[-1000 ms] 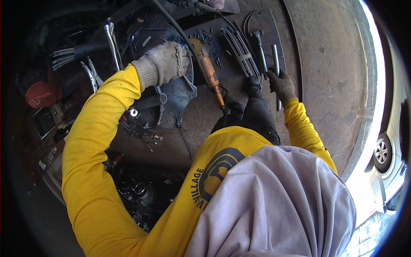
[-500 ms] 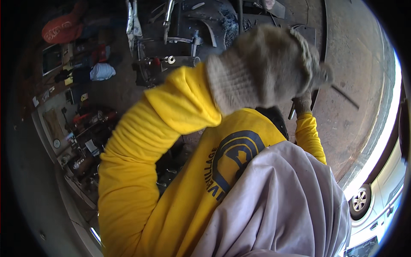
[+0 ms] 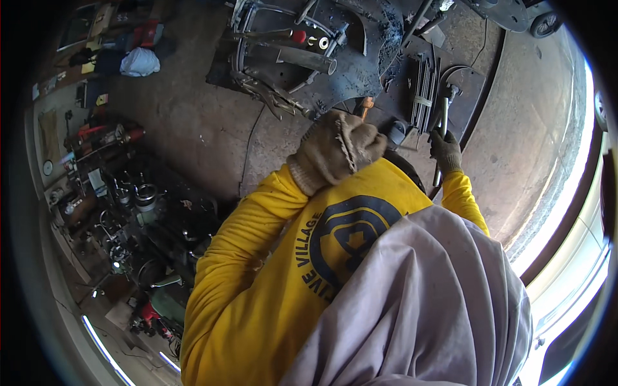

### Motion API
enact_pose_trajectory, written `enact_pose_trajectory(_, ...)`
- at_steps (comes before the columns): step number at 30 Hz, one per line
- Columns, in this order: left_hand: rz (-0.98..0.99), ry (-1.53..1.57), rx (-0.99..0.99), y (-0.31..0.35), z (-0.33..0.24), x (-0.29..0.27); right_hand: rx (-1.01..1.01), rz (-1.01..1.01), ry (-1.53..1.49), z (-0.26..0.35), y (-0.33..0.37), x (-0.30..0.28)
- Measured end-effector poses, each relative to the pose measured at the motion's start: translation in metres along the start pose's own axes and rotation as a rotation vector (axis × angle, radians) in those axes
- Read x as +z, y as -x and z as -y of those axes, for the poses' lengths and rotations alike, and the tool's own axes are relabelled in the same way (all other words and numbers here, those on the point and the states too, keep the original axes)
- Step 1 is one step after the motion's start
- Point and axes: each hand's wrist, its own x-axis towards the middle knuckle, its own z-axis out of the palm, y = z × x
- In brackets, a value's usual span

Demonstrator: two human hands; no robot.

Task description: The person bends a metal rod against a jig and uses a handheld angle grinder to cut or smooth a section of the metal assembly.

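My left hand [image 3: 338, 151], in a brown knit glove, is held in front of my yellow shirt with its fingers curled in. Whatever may be inside that grip is hidden. Just past it, an orange-ended tool [image 3: 366, 106] shows near the dark metal plate. My right hand [image 3: 445, 153], also gloved, is wrapped around a pale metal bar [image 3: 445, 116], which sticks out above and below the fist. Beside this hand lies a bundle of thin rods [image 3: 422, 100], bound with a light band.
Locking pliers [image 3: 267, 93] lie by a metal frame and a pipe [image 3: 306, 58] at the far side. A cable [image 3: 253, 141] crosses the floor. Machines and tools [image 3: 151, 199] crowd the left, and a car [image 3: 573, 283] stands at the right.
My left hand has moved left and lower from beside my right hand. The thin rod that stuck out from it no longer shows. The view has shifted, uncovering more of the plate and rods.
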Motion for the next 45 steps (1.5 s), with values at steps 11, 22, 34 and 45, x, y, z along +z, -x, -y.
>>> enact_pose_trajectory(11,0.027,-0.322,-0.454,0.026,0.044,0.053,0.039,-0.051,0.209,-0.015,0.020,-0.008)
enact_pose_trajectory(22,-0.105,-0.403,-0.537,0.011,0.054,0.055,0.141,-0.115,0.207,-0.021,0.026,-0.017)
enact_pose_trajectory(34,-0.049,-0.341,-0.524,0.010,0.053,0.052,0.162,-0.164,0.369,-0.036,-0.072,-0.003)
enact_pose_trajectory(45,-0.050,-0.424,-0.494,0.019,0.040,0.045,0.100,-0.149,0.688,-0.055,-0.027,0.040)
